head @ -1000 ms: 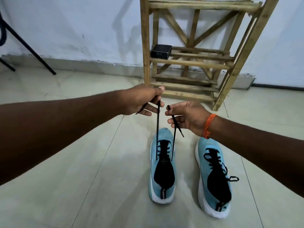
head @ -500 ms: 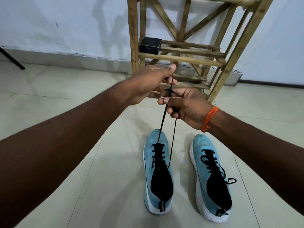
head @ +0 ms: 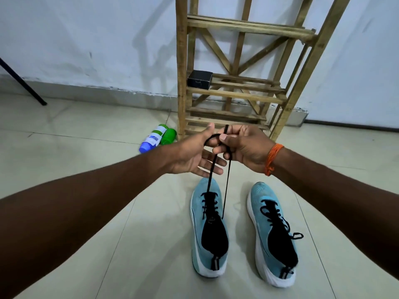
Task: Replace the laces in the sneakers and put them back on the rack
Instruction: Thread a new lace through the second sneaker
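Two light-blue sneakers stand side by side on the floor, toes toward the rack. The left sneaker (head: 208, 229) has a black lace (head: 225, 190) whose two ends rise taut to my hands above its toe. My right hand (head: 244, 145) pinches both strands, one end poking up above the fingers. My left hand (head: 194, 156) is palm up with fingers spread, a loop of lace over its thumb side. The right sneaker (head: 274, 234) is laced, with a small bow at its side.
A wooden slatted rack (head: 237, 93) stands against the white wall just behind my hands, with a small black box (head: 199, 79) on its middle shelf. A white-and-blue bottle (head: 152, 139) and a green container (head: 168, 135) lie left of the rack. A black stand leg (head: 23, 85) crosses far left.
My hands came together over the left sneaker. The left hand, earlier pinching one lace end, has spread its fingers while the right hand now grips both strands. The view shifted, revealing the bottles.
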